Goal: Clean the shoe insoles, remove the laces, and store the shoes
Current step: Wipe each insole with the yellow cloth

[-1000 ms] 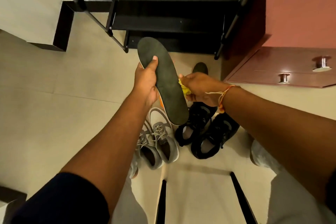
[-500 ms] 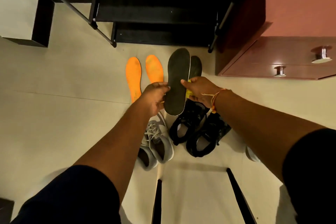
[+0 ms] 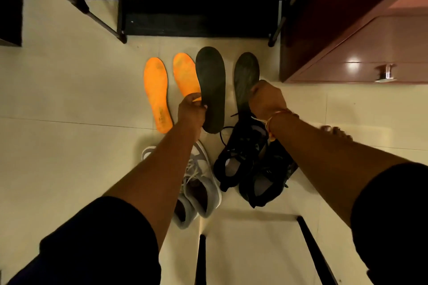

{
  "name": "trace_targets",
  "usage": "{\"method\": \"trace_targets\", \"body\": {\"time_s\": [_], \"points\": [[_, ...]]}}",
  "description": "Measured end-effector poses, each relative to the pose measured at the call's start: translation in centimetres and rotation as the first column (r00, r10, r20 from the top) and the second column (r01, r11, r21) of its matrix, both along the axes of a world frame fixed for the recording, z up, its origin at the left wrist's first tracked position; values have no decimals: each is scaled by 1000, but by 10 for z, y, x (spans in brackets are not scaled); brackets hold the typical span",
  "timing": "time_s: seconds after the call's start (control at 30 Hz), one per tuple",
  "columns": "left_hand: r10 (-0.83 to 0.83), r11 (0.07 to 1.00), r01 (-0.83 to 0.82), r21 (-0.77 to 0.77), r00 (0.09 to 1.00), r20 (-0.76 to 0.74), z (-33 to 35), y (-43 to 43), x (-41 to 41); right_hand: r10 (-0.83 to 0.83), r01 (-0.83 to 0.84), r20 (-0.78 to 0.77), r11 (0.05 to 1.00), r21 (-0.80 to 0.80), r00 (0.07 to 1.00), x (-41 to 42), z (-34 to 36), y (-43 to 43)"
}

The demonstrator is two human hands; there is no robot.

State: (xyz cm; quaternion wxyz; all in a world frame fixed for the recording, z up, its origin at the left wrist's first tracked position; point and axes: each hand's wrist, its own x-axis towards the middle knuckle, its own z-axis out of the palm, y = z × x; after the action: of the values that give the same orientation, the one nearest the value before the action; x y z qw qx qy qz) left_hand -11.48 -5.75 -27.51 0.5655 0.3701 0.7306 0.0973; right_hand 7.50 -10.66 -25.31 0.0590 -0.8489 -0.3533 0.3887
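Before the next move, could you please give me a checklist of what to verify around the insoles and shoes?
1. Left hand grips the held dark insole by its edge: ok.
2. Held dark insole rests on the floor: cannot tell.
3. Right hand has a grip on the second dark insole: cannot tell, its fingers are hidden.
4. Orange insoles lie flat on the floor: ok.
5. Laces out of the grey shoes and black shoes: not ok, laces show on both pairs.
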Motion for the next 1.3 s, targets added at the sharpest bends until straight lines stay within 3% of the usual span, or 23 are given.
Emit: {"method": "trace_targets", "body": {"time_s": [0.13,0.33,0.53,0.7,0.8,0.87,1.03,1.17,1.3], "points": [[34,998,-33,48,999,-24,-26,17,15,91,-82,131,994,-76,987,16,-41,11],[18,998,-16,55,999,-33,-60,20,31,125,-89,180,976,-199,976,31,-88,20],[-185,979,194,55,973,-140,-78,13,32,133,-96,139,964,-247,981,33,-111,30],[-217,972,228,52,962,-165,-83,3,25,83,-55,91,958,-280,992,37,-121,32],[-258,955,282,90,942,-215,-82,0,22,158,-144,27,948,-282,987,41,-121,35],[-283,938,322,130,925,-254,-78,-2,21,177,-175,-11,960,-216,984,42,-117,33],[-295,925,339,170,926,-237,-58,-11,19,81,-75,-80,995,72,994,44,-99,19],[-290,922,327,206,938,-191,-25,-21,19,72,-28,-122,944,328,990,44,-64,13],[-252,924,284,255,956,-151,24,-29,19,44,27,-149,897,441,988,42,-9,17]]}}
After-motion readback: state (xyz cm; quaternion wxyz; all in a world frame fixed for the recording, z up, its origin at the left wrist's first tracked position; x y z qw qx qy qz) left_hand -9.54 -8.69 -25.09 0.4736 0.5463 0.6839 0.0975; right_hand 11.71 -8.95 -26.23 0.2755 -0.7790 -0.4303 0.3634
